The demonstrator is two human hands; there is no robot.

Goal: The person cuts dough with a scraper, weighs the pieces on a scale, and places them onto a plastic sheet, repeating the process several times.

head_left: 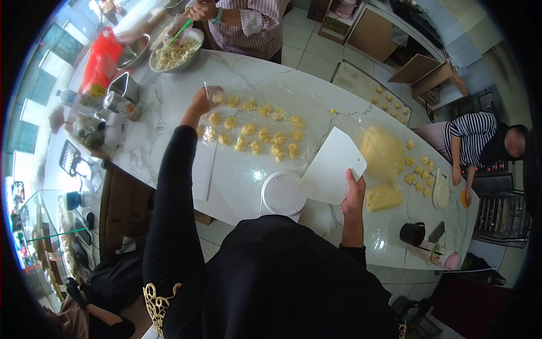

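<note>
My right hand (354, 195) grips a white dough scraper (334, 169) by its edge, the blade tilted over the table near a round white kitchen scale (282, 193). At the far left of the dough pieces, my left hand (209, 100) is closed on the edge of a clear plastic sheet (316, 107); its fingertips are blurred under the film. Rows of small yellow dough pieces (248, 129) lie under or on this sheet. To the right of the scraper sit a large yellow dough mass (383, 150) and a smaller dough block (384, 197).
A bowl of filling (176, 53) stands at the far edge, before a person in a striped shirt (248, 28). Metal tins (122, 105) and a red bag (101, 59) are at left. More dough balls (419, 172), a second scale (441, 189) and a dark mug (412, 233) occupy the right.
</note>
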